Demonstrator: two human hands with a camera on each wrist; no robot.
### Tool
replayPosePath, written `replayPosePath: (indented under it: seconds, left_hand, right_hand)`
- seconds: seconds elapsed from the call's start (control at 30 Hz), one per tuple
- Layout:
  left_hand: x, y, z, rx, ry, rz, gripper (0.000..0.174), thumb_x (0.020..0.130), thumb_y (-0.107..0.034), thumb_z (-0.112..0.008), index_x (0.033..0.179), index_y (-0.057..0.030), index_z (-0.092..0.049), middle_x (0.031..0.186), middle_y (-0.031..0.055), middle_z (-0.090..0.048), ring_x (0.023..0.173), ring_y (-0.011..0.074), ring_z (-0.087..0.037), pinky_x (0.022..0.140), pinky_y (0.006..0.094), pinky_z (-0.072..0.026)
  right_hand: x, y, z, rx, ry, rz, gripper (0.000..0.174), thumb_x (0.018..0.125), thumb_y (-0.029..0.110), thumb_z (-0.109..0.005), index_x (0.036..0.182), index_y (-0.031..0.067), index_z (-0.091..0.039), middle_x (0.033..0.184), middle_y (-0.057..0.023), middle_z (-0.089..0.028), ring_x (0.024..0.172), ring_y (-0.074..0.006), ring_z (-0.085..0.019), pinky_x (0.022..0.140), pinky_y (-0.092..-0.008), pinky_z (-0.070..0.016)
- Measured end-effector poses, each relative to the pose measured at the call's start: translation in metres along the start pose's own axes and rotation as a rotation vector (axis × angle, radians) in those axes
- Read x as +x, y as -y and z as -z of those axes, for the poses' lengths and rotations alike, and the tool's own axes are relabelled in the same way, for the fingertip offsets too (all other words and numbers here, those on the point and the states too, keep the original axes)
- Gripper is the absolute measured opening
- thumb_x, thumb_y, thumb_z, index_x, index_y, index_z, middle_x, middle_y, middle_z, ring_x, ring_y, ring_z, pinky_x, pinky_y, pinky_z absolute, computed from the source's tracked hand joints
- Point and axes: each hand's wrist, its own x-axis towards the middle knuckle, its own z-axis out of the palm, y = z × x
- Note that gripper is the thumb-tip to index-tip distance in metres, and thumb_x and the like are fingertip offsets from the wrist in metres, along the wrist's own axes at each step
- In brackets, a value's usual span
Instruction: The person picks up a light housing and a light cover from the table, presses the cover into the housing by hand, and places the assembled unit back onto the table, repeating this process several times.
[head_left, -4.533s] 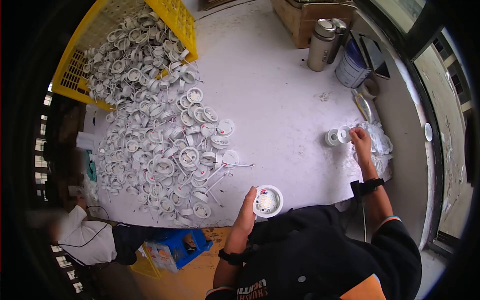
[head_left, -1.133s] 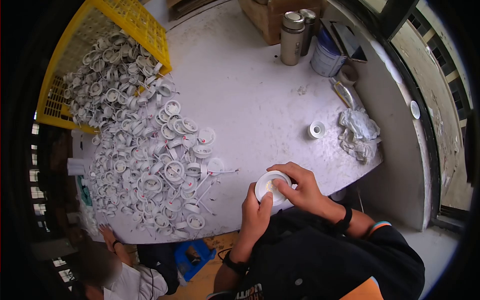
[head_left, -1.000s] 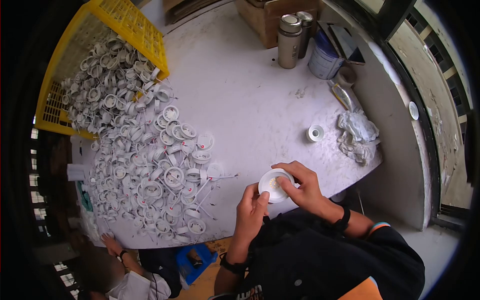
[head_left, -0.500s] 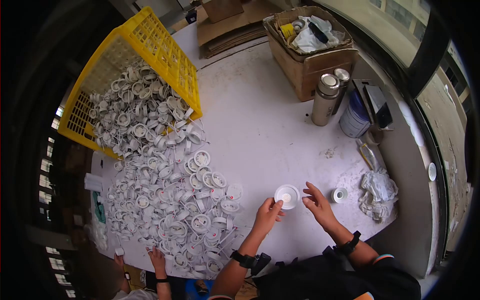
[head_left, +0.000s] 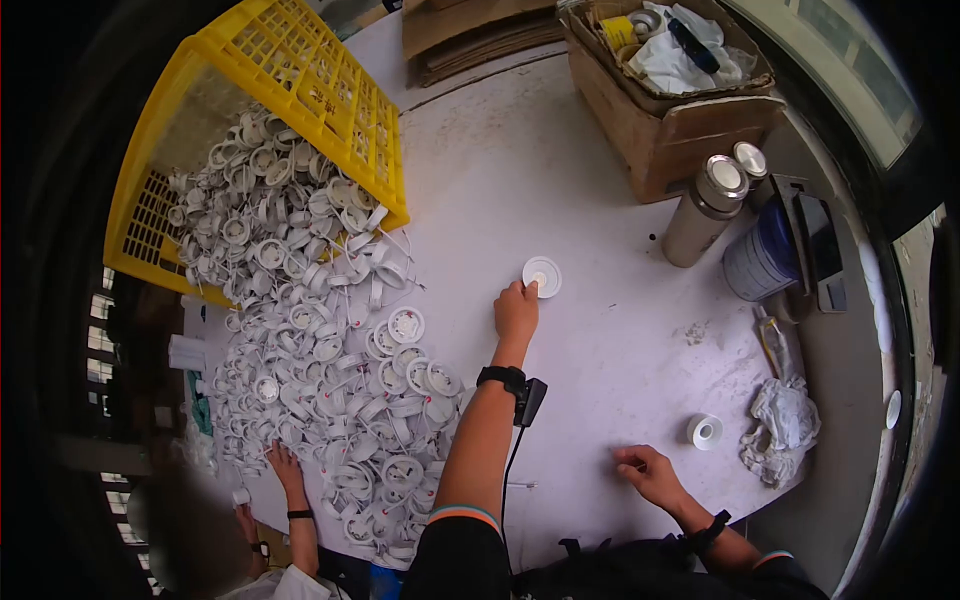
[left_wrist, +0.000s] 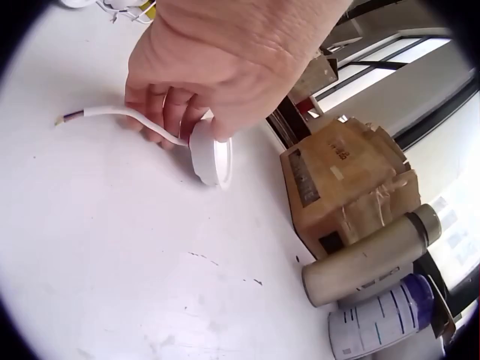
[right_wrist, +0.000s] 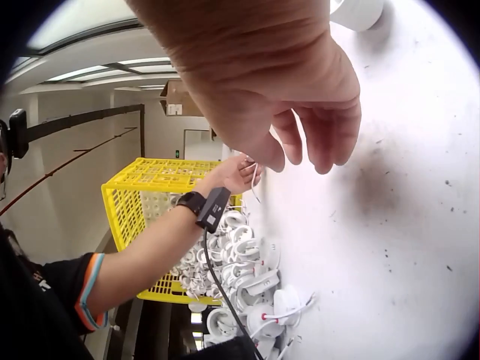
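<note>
My left hand [head_left: 517,316] is stretched far over the table and pinches a round white lamp piece [head_left: 543,277] by its near edge. In the left wrist view the lamp piece [left_wrist: 211,156] stands tilted between thumb and fingers, its white cable [left_wrist: 124,112] trailing over the table. Loosely bent, with nothing in it, my right hand [head_left: 651,475] hovers above the table near the front edge, left of a small stack of white rings [head_left: 704,432]. Many white lamp pieces with cables [head_left: 340,400] lie heaped at the left.
A tipped yellow crate [head_left: 330,100] spills lamp pieces at the back left. Along the right are a cardboard box [head_left: 660,150], a steel flask [head_left: 705,212], a blue-and-white tub [head_left: 762,258] and crumpled plastic [head_left: 782,430]. Another person's hand [head_left: 288,472] reaches the heap at the front left.
My left hand has carried the lamp piece away from my body, farther over the table. The right hand, close to the lamp piece before, has drawn back toward the front edge.
</note>
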Motion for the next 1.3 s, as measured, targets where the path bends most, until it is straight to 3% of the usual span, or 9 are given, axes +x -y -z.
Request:
replayPosePath:
  seconds: [0.1, 0.2, 0.33, 0.53, 0.73, 0.8, 1.2, 1.27, 1.3]
  left_hand:
    - [-0.003, -0.017, 0.011, 0.050, 0.059, 0.050, 0.044, 0.087, -0.037, -0.047, 0.107, 0.0008, -0.056, 0.108, 0.0217, -0.053, 0.101, 0.0396, -0.049, 0.086, 0.0461, -0.0406]
    - [-0.027, -0.012, 0.028, -0.153, -0.221, -0.127, 0.048, 0.091, -0.038, -0.041, 0.116, 0.0022, -0.048, 0.118, 0.0222, -0.045, 0.109, 0.0352, -0.044, 0.091, 0.0430, -0.0374]
    - [-0.135, -0.024, 0.094, -0.773, -0.112, -0.017, 0.042, 0.094, -0.032, -0.039, 0.112, 0.0037, -0.053, 0.103, 0.0160, -0.057, 0.097, 0.0225, -0.055, 0.082, 0.0318, -0.0429]
    - [-0.282, 0.074, 0.099, -0.578, -0.152, 0.221, 0.025, 0.087, -0.017, -0.052, 0.107, -0.0020, -0.055, 0.098, 0.0079, -0.058, 0.086, 0.0161, -0.058, 0.070, 0.0268, -0.0450]
    - [-0.316, 0.084, 0.080, -0.328, -0.319, 0.140, 0.018, 0.083, -0.011, -0.058, 0.099, -0.0027, -0.058, 0.094, 0.0069, -0.058, 0.083, 0.0154, -0.057, 0.067, 0.0263, -0.0444]
    - [-0.321, 0.093, 0.067, -0.767, -0.235, 0.280, 0.020, 0.087, -0.014, -0.054, 0.102, -0.0031, -0.058, 0.091, 0.0060, -0.060, 0.078, 0.0124, -0.057, 0.063, 0.0225, -0.0444]
    - [-0.358, 0.067, 0.067, -1.081, -0.037, 0.489, 0.021, 0.088, -0.019, -0.052, 0.101, -0.0031, -0.058, 0.090, 0.0056, -0.061, 0.076, 0.0122, -0.058, 0.061, 0.0218, -0.0448]
    - [-0.363, 0.070, 0.069, -1.062, -0.058, 0.429, 0.022, 0.088, -0.020, -0.052, 0.101, -0.0031, -0.058, 0.090, 0.0053, -0.061, 0.077, 0.0122, -0.058, 0.061, 0.0221, -0.0446]
    - [-0.365, 0.072, 0.071, -1.104, -0.027, 0.497, 0.027, 0.089, -0.025, -0.051, 0.102, -0.0029, -0.057, 0.092, 0.0058, -0.061, 0.081, 0.0131, -0.058, 0.064, 0.0239, -0.0446]
  right_hand:
    - [0.004, -0.006, 0.005, -0.038, -0.006, 0.008, 0.024, 0.080, 0.010, -0.062, 0.102, 0.0013, -0.060, 0.096, -0.0112, -0.060, 0.080, -0.0174, -0.059, 0.073, -0.0278, -0.0482]
    - [0.006, -0.002, 0.008, -0.103, -0.049, 0.124, 0.024, 0.080, 0.010, -0.060, 0.103, 0.0012, -0.059, 0.093, -0.0101, -0.061, 0.077, -0.0171, -0.059, 0.070, -0.0277, -0.0479]
    - [0.015, 0.003, -0.003, -0.002, -0.001, 0.105, 0.023, 0.081, 0.009, -0.059, 0.102, 0.0009, -0.058, 0.092, -0.0102, -0.061, 0.077, -0.0169, -0.058, 0.070, -0.0277, -0.0481]
    - [0.031, 0.028, -0.067, -0.095, 0.216, 0.247, 0.026, 0.078, 0.009, -0.061, 0.103, 0.0013, -0.058, 0.096, -0.0108, -0.060, 0.080, -0.0201, -0.059, 0.074, -0.0301, -0.0480]
    - [0.033, 0.023, -0.127, -0.649, 0.203, 0.609, 0.028, 0.070, 0.013, -0.064, 0.097, 0.0060, -0.061, 0.093, -0.0129, -0.058, 0.085, -0.0285, -0.057, 0.073, -0.0374, -0.0470]
    - [0.036, 0.006, -0.132, -0.743, 0.269, 0.598, 0.026, 0.069, 0.014, -0.063, 0.095, 0.0071, -0.060, 0.092, -0.0124, -0.058, 0.086, -0.0284, -0.056, 0.073, -0.0375, -0.0467]
    - [0.024, -0.013, -0.160, -0.893, 0.124, 0.720, 0.021, 0.070, 0.016, -0.066, 0.088, 0.0077, -0.060, 0.085, -0.0070, -0.058, 0.081, -0.0221, -0.057, 0.070, -0.0335, -0.0476]
    - [0.021, -0.006, -0.147, -0.238, 0.466, 0.232, 0.015, 0.075, 0.011, -0.065, 0.086, 0.0058, -0.058, 0.076, -0.0038, -0.058, 0.071, -0.0120, -0.055, 0.064, -0.0270, -0.0453]
    - [0.017, -0.007, -0.138, -0.098, 0.494, 0.258, 0.007, 0.080, 0.005, -0.061, 0.084, 0.0038, -0.055, 0.071, -0.0003, -0.056, 0.067, -0.0062, -0.050, 0.062, -0.0226, -0.0426]
